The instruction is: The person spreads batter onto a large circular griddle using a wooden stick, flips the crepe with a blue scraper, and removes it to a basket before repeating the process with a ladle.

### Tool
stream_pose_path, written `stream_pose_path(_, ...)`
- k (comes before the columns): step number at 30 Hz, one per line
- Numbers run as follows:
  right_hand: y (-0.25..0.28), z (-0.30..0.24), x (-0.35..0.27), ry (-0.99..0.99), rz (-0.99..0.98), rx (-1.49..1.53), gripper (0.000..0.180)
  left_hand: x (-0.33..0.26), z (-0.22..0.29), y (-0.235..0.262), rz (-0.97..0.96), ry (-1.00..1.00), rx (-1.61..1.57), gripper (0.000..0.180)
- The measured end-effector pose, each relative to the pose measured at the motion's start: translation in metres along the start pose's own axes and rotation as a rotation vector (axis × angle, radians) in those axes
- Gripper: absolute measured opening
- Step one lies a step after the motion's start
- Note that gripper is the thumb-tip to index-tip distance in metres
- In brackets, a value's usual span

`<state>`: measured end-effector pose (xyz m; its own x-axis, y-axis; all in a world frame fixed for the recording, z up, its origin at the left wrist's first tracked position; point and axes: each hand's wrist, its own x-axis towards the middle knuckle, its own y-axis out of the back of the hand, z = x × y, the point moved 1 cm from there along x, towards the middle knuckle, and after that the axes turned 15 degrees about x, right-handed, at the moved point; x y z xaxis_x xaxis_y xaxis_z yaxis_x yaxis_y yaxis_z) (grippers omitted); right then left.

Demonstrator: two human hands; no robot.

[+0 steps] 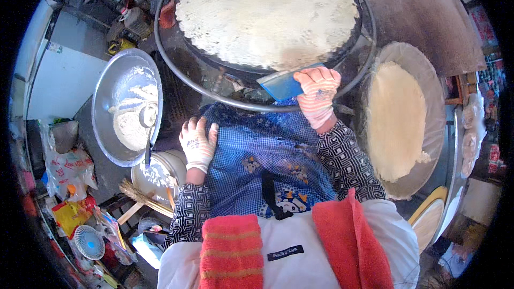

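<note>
Red towel point(231, 251) ends hang over a white top point(286, 275) at the bottom of the head view. Ahead, the gloved right hand point(318, 92) is closed around a blue scraper point(284, 84), just off a round black griddle's point(217, 64) near edge, right of its middle. Its blade runs left to right, rising slightly rightward. Pale batter point(262, 16) covers the griddle, directly beyond the blade. The gloved left hand point(197, 142), farther from it, holds nothing, fingers spread at a blue apron's point(246, 144) left side.

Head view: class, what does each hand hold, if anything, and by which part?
The right hand grips the blue scraper by its right end; the left hand holds nothing.
</note>
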<state>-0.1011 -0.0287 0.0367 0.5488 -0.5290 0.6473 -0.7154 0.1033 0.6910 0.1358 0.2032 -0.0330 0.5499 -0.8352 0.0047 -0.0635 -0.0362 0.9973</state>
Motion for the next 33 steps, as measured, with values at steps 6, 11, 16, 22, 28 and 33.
stream_pose_path(6,-0.017,-0.002,0.002,0.019,-0.013,0.006,0.021,0.053,-0.02,0.009,0.34,-0.073,-0.143,0.066)
stream_pose_path(11,-0.011,0.001,0.019,0.051,-0.028,-0.03,0.016,0.169,-0.068,0.025,0.328,-0.271,0.23,0.07)
stream_pose_path(16,-0.003,0.022,0.014,0.119,-0.035,-0.002,0.013,0.216,-0.06,0.013,-0.223,-0.595,0.803,0.023)
stream_pose_path(22,-0.005,0.029,0.005,0.165,-0.022,0.084,0.015,0.154,-0.008,0.019,-0.295,-0.6,0.773,0.019)
stream_pose_path(28,-0.057,-0.013,0.013,0.07,-0.027,0.003,0.005,0.023,0.185,0.076,-0.223,-0.772,0.264,0.025)
stream_pose_path(33,-0.066,-0.034,0.018,0.053,-0.043,0.003,0.007,-0.066,0.168,0.082,-0.288,-1.282,-0.06,0.058)
